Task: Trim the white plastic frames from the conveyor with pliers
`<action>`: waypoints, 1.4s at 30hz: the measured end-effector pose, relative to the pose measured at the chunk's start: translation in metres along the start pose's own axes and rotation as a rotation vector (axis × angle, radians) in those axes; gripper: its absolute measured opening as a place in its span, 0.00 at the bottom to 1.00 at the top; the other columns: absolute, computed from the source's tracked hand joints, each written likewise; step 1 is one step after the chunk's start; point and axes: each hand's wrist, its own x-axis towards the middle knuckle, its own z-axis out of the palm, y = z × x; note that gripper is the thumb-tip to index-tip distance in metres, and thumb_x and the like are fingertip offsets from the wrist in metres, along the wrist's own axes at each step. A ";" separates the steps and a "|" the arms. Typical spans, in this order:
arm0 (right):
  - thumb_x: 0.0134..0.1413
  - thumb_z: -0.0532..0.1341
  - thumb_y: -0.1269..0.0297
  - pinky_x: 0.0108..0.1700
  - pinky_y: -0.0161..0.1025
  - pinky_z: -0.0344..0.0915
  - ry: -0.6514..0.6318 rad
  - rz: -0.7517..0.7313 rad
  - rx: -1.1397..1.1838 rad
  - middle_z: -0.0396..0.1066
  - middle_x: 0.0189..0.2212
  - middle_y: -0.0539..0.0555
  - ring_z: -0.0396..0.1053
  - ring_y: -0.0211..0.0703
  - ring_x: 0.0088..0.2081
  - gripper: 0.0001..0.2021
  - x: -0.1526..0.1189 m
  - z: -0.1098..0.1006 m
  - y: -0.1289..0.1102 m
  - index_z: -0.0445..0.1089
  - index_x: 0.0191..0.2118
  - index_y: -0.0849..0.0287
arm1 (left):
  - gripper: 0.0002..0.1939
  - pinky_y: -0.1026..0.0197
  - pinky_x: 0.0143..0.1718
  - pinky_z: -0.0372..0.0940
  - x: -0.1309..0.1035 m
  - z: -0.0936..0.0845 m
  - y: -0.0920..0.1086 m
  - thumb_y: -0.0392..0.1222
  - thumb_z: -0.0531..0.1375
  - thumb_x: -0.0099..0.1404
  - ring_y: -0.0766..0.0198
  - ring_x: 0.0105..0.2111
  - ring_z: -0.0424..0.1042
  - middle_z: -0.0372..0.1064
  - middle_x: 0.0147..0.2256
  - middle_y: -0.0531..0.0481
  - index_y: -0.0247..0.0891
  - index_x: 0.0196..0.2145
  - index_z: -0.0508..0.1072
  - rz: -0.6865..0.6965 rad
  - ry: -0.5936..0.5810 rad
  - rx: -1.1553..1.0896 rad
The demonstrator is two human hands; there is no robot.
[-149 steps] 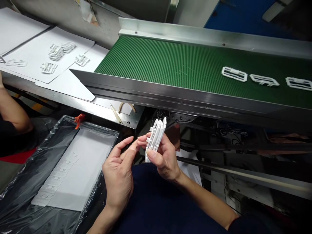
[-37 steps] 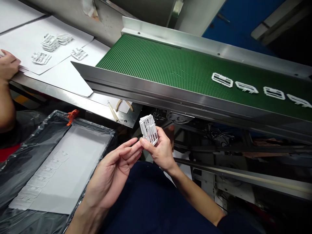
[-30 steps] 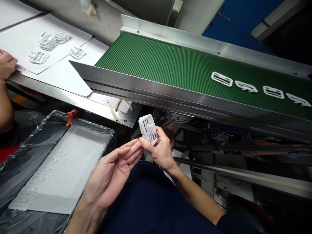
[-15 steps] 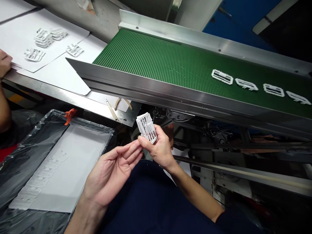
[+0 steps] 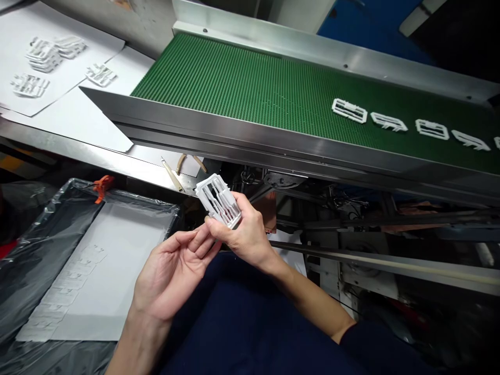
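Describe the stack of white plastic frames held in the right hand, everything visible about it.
The stack of white plastic frames is a small bundle of flat, rectangular moulded pieces, each an open frame with thin bars and slots across it. They look like rigid matte plastic, pressed face to face. The bundle is tilted, its broad face turned up and to the left. The right hand grips its lower end; the open left hand lies just below, fingertips close to it. It is held below the conveyor's steel edge.

plastic frames (image 5: 219,200): white, slotted | conveyor belt (image 5: 250,91): green, fine ribbed grid | parts on belt (image 5: 349,110): white | paper sheets (image 5: 74,112): white | bin liner (image 5: 35,245): black, glossy | clip (image 5: 102,184): orange | clothing (image 5: 238,333): dark navy
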 end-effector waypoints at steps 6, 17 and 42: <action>0.43 0.64 0.56 0.35 0.32 0.64 -0.013 -0.003 0.013 0.68 0.32 0.46 0.64 0.34 0.30 0.23 -0.001 0.001 -0.001 0.62 0.47 0.56 | 0.15 0.52 0.44 0.70 0.003 -0.001 0.000 0.25 0.47 0.59 0.60 0.35 0.75 0.76 0.31 0.40 0.25 0.30 0.73 -0.019 0.011 -0.018; 0.43 0.65 0.55 0.35 0.31 0.64 -0.014 0.006 0.012 0.69 0.32 0.47 0.65 0.33 0.30 0.24 0.000 -0.002 -0.001 0.62 0.47 0.56 | 0.14 0.53 0.42 0.71 0.008 -0.001 -0.002 0.24 0.47 0.58 0.61 0.33 0.74 0.75 0.29 0.41 0.27 0.28 0.72 -0.016 0.023 -0.011; 0.48 0.61 0.62 0.29 0.32 0.61 -0.561 0.176 0.327 0.66 0.30 0.50 0.62 0.35 0.27 0.14 0.028 0.039 0.005 0.66 0.42 0.61 | 0.22 0.58 0.40 0.64 0.016 -0.011 0.030 0.45 0.65 0.55 0.52 0.42 0.69 0.72 0.42 0.42 0.39 0.47 0.72 0.349 -0.123 0.456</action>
